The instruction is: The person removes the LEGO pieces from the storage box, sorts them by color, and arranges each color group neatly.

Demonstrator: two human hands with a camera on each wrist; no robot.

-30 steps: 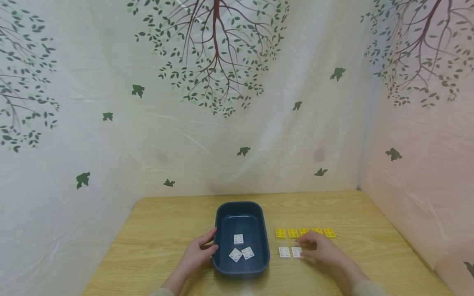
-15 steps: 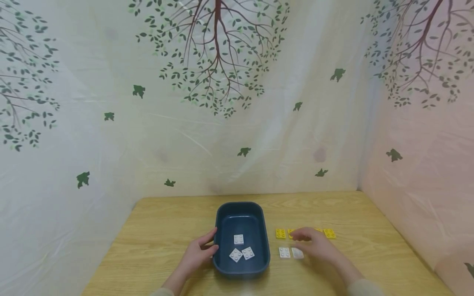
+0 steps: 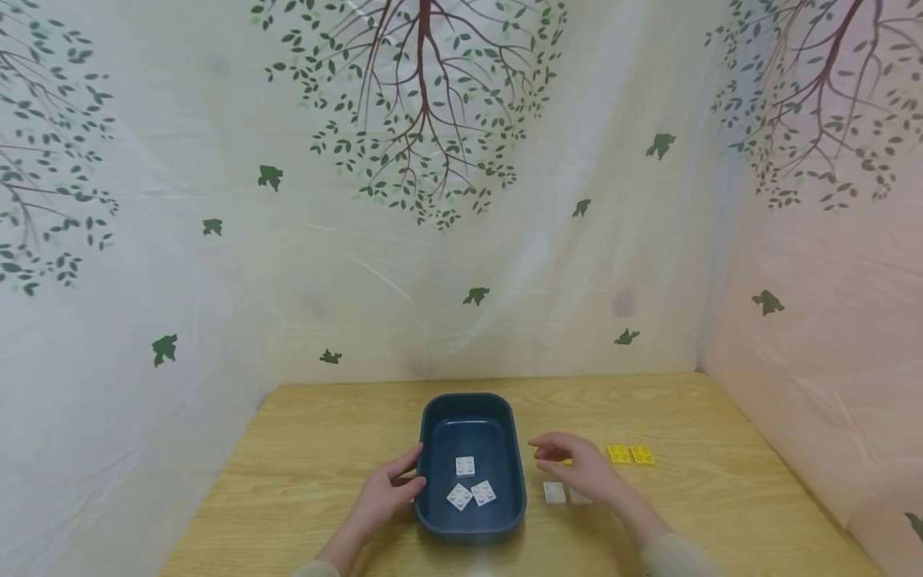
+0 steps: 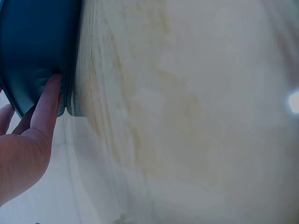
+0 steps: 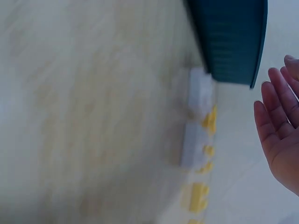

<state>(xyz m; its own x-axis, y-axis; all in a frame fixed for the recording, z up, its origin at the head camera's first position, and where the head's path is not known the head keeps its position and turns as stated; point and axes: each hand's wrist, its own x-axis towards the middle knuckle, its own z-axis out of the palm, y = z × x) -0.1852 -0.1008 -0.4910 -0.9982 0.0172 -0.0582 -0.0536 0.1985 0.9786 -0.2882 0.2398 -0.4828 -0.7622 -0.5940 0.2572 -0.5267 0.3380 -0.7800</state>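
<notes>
A dark blue rectangular tray (image 3: 472, 529) holds 3 white toy building bricks (image 3: 465, 466), studs up. My left hand (image 3: 385, 493) grips the tray's left side, thumb at the rim; in the left wrist view a finger (image 4: 46, 105) lies along the outer wall. To the right of the tray, my right hand (image 3: 580, 469) hovers over the brick rows with nothing in it. A white brick (image 3: 554, 493) shows below its thumb, and another is partly covered by the hand. Of the yellow bricks (image 3: 618, 454) behind, two show fully; the others are mostly hidden.
A wooden table (image 3: 324, 433) bears the tray and bricks. Behind it and at both sides hangs a pale curtain (image 3: 389, 320) printed with trees and green birds. The right wrist view is blurred, with the tray wall (image 5: 236, 42) near the fingers.
My right hand has moved left from the right-hand white brick toward the tray, covering the left yellow bricks. The left hand and tray have stayed put.
</notes>
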